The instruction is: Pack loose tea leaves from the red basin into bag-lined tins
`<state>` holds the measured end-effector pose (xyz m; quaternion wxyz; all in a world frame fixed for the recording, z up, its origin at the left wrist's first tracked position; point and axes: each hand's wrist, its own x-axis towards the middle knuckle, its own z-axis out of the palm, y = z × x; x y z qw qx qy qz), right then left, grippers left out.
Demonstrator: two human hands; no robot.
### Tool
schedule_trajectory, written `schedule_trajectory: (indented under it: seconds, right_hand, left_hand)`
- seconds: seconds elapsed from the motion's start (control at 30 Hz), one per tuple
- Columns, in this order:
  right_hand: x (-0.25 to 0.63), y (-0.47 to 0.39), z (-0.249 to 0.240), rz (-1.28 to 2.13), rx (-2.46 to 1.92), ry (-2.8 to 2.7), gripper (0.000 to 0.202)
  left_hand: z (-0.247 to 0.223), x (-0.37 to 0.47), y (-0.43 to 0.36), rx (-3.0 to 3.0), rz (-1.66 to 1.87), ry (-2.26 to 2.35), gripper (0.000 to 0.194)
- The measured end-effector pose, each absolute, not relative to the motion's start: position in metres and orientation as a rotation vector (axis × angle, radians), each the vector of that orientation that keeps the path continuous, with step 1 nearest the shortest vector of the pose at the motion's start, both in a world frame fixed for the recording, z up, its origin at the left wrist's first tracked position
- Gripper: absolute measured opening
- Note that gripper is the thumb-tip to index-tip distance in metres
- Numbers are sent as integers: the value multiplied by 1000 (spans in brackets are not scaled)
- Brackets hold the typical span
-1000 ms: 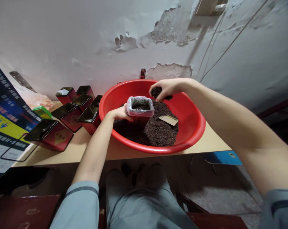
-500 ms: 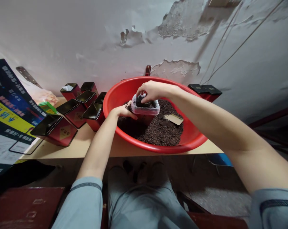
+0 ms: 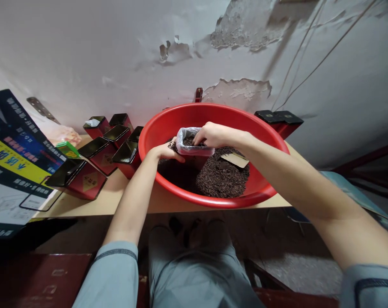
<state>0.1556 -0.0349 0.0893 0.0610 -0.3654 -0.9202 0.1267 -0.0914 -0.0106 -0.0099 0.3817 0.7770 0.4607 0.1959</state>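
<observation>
A red basin (image 3: 261, 128) holds a heap of dark loose tea leaves (image 3: 221, 182). Inside it stands a red tin (image 3: 197, 161), its mouth lined with a clear plastic bag (image 3: 198, 151) folded over the rim. My left hand (image 3: 166, 150) grips the tin's left side, thumb along the front, with leaf bits stuck to the skin. Reaching over from the right, my right hand (image 3: 210, 135) has its bunched fingers down in the tin's mouth, at the leaves inside. Its fingertips are hidden. A tan card (image 3: 235, 160) lies on the heap.
Several open red tins (image 3: 85, 182) crowd the table (image 3: 117, 201) left of the basin, beside a green packet (image 3: 67, 149) and a large printed box (image 3: 17, 162). Two dark-lidded tins (image 3: 279, 121) stand behind right. A peeling wall (image 3: 117, 51) rises behind.
My right hand has lowered from above the tin's mouth into it, its fingers drawing together. My left hand keeps its hold on the tin. The view has shifted slightly.
</observation>
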Motion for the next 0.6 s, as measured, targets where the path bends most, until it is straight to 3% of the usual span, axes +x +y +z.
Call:
schedule_trajectory:
  seconds: [0.23, 0.37, 0.47, 0.53, 0.6]
  right_hand:
    - [175, -39, 92, 402, -1142, -2638, 44]
    - [206, -33, 73, 128, -1486, -2248, 36]
    - [222, -36, 35, 290, -1878, -2573, 32]
    - [223, -44, 4, 479, -1957, -2849, 47]
    - [218, -52, -21, 564, -1961, -2959, 76]
  left_hand:
    - [-11, -93, -11, 2011, 499, 1142, 114]
    - [-14, -94, -7, 2026, 472, 1152, 112]
    - [-15, -93, -4, 2022, 446, 1160, 113]
    - [-15, -94, -3, 2031, 449, 1130, 112]
    - [-16, -95, -2, 2041, 468, 1099, 112]
